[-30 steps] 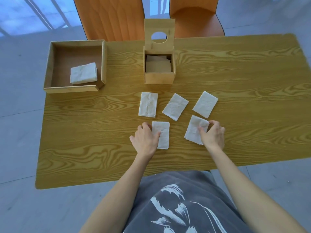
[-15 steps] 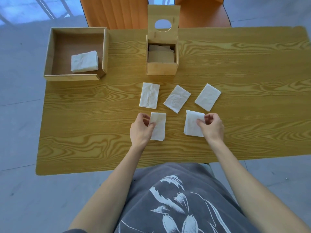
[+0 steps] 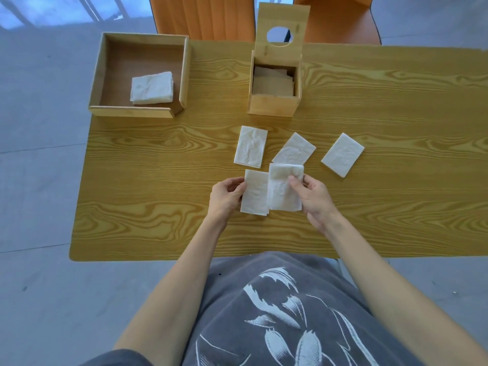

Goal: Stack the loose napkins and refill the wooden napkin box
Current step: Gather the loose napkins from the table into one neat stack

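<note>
While each hand pinches one, three napkins (image 3: 294,150) just beyond.

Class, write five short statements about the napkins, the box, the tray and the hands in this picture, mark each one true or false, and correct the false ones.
1. Each hand holds a napkin. True: the left hand holds one napkin, the right hand another.
2. The box lid is shut. False: the lid of the box stands open.
3. Three napkins lie loose on the table. True.
4. The tray is empty. False: the tray holds a napkin stack.
5. The box sits left of the tray. False: it sits to its right.
</note>
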A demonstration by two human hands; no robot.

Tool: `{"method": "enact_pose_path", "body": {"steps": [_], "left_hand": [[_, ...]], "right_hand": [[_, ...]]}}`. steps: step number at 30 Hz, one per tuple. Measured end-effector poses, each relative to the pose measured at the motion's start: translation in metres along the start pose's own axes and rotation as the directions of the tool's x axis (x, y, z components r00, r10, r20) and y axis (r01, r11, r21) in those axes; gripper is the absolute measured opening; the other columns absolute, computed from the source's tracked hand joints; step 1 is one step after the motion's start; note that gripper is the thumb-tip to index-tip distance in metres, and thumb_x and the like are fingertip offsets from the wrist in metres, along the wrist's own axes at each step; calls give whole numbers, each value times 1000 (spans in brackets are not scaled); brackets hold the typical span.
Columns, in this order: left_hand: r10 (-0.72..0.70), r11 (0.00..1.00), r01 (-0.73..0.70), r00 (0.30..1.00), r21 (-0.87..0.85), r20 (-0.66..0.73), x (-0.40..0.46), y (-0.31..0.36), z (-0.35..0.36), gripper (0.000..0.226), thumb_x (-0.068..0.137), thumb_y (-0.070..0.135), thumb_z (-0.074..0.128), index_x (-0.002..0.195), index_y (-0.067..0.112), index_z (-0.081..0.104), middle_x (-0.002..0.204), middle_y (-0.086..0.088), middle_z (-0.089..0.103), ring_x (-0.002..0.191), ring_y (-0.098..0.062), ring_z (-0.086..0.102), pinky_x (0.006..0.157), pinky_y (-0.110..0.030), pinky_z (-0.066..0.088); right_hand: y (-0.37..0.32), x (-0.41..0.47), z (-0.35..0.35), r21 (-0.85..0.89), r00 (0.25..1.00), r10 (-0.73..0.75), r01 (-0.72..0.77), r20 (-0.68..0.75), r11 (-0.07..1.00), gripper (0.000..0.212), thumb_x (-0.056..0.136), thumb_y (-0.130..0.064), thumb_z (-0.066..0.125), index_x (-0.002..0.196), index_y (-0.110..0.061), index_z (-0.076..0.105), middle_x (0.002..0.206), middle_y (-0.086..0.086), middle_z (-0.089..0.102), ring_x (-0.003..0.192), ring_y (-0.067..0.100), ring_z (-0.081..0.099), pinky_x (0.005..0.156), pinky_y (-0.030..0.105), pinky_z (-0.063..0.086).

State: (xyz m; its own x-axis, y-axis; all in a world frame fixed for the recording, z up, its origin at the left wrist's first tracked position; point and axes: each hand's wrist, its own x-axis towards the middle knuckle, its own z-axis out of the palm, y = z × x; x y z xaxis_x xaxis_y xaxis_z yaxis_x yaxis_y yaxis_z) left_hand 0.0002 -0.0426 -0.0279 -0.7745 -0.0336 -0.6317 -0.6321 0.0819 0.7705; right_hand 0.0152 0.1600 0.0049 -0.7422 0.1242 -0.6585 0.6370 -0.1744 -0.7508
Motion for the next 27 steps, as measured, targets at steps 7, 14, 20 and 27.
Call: {"method": "enact_pose_path", "body": {"steps": [7, 14, 20, 27], "left_hand": [[-59, 991, 62, 998, -118, 27, -2, 4, -3, 30, 95, 15, 64, 122, 1, 63, 105, -12, 74, 85, -14, 72, 63, -18, 57], [-87, 982, 94, 995, -164, 52, -3, 8, -4, 30, 97, 21, 61, 121, 4, 64, 102, -7, 74, 85, -11, 71, 62, -17, 56], [-59, 985, 68, 996, -157, 63, -2, 8, -4, 36, 86, 12, 74, 120, 3, 63, 106, -14, 74, 90, -20, 73, 76, -30, 61], [-74, 981, 77, 997, -179, 24, -3, 11, -5, 27, 90, 13, 70, 116, 7, 65, 98, -5, 74, 81, -11, 71, 60, -21, 58]], "right_hand": [[12, 8, 46, -67, 993, 117, -115, 22, 991, 16, 103, -21, 53, 102, -15, 68, 109, 10, 74, 96, 21, 73, 85, 36, 60], [21, 15, 58, -313, 997, 19, -44, -80, 949, 22, 99, -27, 58, 100, -8, 69, 101, 12, 74, 97, 29, 71, 83, 45, 58], [16, 16, 58, -683, 974, -202, 75, -107, 727, 24, 91, -37, 66, 89, -13, 66, 84, 0, 68, 83, 23, 64, 69, 37, 48], [-4, 23, 33, -656, 936, -247, 24, -249, 754, 39, 90, -44, 67, 119, -18, 66, 101, -4, 67, 96, 16, 63, 81, 31, 51]]}}
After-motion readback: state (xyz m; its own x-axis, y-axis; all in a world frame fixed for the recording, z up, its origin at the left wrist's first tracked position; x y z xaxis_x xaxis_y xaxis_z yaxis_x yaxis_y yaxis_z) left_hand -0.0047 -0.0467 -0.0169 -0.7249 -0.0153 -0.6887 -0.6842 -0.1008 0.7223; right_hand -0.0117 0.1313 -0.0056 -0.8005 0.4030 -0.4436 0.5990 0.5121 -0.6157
